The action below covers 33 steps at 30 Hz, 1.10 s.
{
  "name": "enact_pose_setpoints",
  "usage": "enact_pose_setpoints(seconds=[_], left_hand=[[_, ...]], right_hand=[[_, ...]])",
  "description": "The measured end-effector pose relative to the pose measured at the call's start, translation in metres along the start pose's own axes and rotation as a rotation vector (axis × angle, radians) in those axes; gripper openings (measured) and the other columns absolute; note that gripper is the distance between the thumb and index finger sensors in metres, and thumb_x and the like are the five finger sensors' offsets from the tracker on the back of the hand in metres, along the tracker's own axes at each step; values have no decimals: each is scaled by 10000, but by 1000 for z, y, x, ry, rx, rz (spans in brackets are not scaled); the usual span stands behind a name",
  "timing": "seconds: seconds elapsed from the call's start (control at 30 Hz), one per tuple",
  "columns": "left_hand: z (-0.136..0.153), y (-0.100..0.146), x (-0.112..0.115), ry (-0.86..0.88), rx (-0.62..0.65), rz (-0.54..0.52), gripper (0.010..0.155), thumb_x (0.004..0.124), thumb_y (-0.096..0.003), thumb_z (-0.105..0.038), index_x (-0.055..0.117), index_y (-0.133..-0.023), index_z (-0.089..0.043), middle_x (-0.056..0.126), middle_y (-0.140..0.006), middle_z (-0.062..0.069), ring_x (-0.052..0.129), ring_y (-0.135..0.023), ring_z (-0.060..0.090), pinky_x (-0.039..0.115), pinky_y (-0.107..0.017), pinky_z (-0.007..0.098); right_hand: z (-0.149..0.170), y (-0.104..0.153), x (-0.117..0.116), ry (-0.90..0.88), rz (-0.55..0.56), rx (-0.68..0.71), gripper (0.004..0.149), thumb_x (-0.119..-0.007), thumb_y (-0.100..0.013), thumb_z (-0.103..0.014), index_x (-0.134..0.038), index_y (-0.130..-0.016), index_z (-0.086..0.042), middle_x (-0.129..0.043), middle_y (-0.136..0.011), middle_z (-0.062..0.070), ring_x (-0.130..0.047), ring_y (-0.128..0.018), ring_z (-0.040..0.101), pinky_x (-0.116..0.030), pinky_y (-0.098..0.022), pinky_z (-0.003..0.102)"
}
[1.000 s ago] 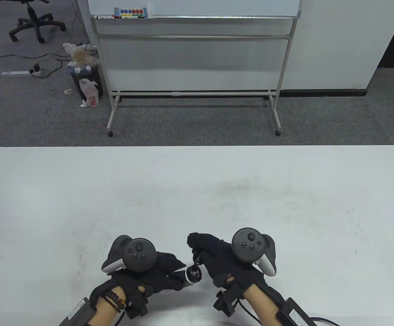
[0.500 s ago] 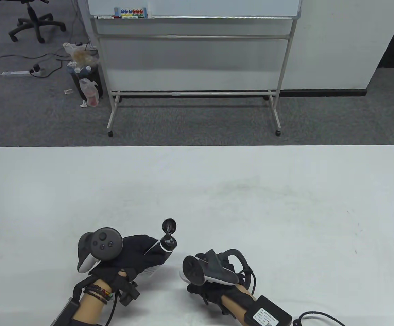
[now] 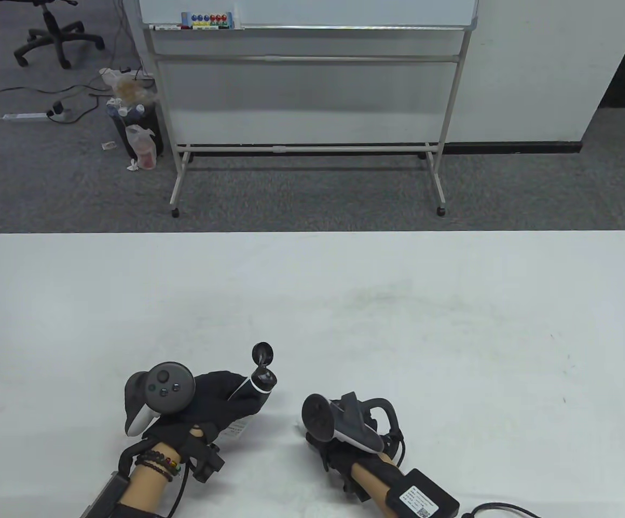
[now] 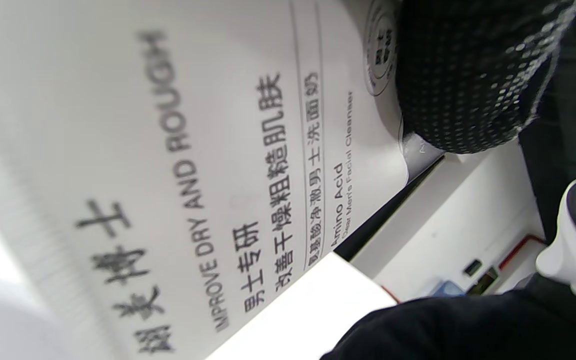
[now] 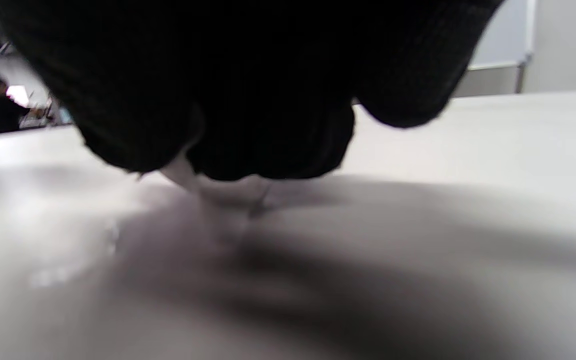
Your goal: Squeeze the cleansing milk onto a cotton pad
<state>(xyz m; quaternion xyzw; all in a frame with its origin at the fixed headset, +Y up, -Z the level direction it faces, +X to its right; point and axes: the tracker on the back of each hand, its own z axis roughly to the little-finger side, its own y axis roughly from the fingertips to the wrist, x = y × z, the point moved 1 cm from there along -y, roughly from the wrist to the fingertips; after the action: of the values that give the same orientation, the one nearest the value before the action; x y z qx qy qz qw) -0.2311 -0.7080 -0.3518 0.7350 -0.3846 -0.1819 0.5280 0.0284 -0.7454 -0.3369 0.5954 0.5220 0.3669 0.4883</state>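
My left hand (image 3: pixel 225 402) grips a white cleansing milk tube (image 3: pixel 247 389) near the table's front edge. The tube's nozzle points away from me, and its black flip cap (image 3: pixel 262 354) stands open. In the left wrist view the tube's printed side (image 4: pixel 193 175) fills the frame, with a gloved fingertip (image 4: pixel 463 75) pressing on it. My right hand (image 3: pixel 315 440) lies on its side just right of the tube, mostly hidden under its tracker (image 3: pixel 344 423). In the blurred right wrist view its bunched fingers (image 5: pixel 268 125) press a small white cotton pad (image 5: pixel 185 175) down on the table.
The white table (image 3: pixel 398 324) stretches away beyond both hands. A cable and a black box (image 3: pixel 423 499) run along my right forearm at the front edge. A whiteboard on a stand (image 3: pixel 307 81) is on the floor behind the table.
One second ago my right hand was at the tube's cap. The cap now stands open, my left hand has moved the tube left, and my right hand has turned on its side and dropped to the table.
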Motion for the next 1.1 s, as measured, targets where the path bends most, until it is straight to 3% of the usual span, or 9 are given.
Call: enact_pose_setpoints(seconds=[0.2, 0.43, 0.5, 0.77, 1.1], left_hand=[[-17, 1, 16, -31, 32, -23, 562, 895, -373, -558, 915, -766, -157, 1009, -619, 30, 1055, -483, 190, 905, -409, 439], [-41, 0, 41, -118, 68, 25, 543, 909, -372, -547, 918, -763, -170, 1012, -629, 20, 1058, -505, 190, 906, -428, 441], [-46, -1, 47, -137, 73, 61, 539, 913, -370, -547, 919, -761, -175, 1015, -630, 12, 1061, -513, 185, 906, -436, 443], [-53, -1, 53, -183, 46, 33, 523, 907, -380, -539, 925, -747, -166, 1020, -615, 9, 1065, -499, 180, 908, -432, 440], [-51, -2, 52, -197, 39, 39, 483, 901, -399, -506, 935, -726, -154, 1026, -595, 21, 1068, -481, 184, 907, -427, 439]], right_hand=[[46, 9, 42, -410, 82, -133, 396, -921, -347, -420, -962, -715, -280, -1021, -691, -16, -1059, -534, 178, -844, -465, 424], [67, 16, 60, -729, 107, -180, 395, -925, -355, -417, -965, -719, -268, -1019, -692, -5, -1054, -535, 190, -837, -467, 430], [65, 17, 60, -749, 110, -175, 392, -924, -358, -413, -964, -721, -271, -1017, -701, -5, -1053, -546, 197, -835, -473, 433], [44, 25, 64, -634, 172, -118, 392, -909, -372, -410, -956, -742, -291, -977, -768, -11, -1023, -625, 212, -819, -505, 445], [30, 27, 62, -608, 142, -80, 401, -876, -392, -376, -945, -774, -277, -956, -803, 3, -1010, -654, 222, -810, -514, 460]])
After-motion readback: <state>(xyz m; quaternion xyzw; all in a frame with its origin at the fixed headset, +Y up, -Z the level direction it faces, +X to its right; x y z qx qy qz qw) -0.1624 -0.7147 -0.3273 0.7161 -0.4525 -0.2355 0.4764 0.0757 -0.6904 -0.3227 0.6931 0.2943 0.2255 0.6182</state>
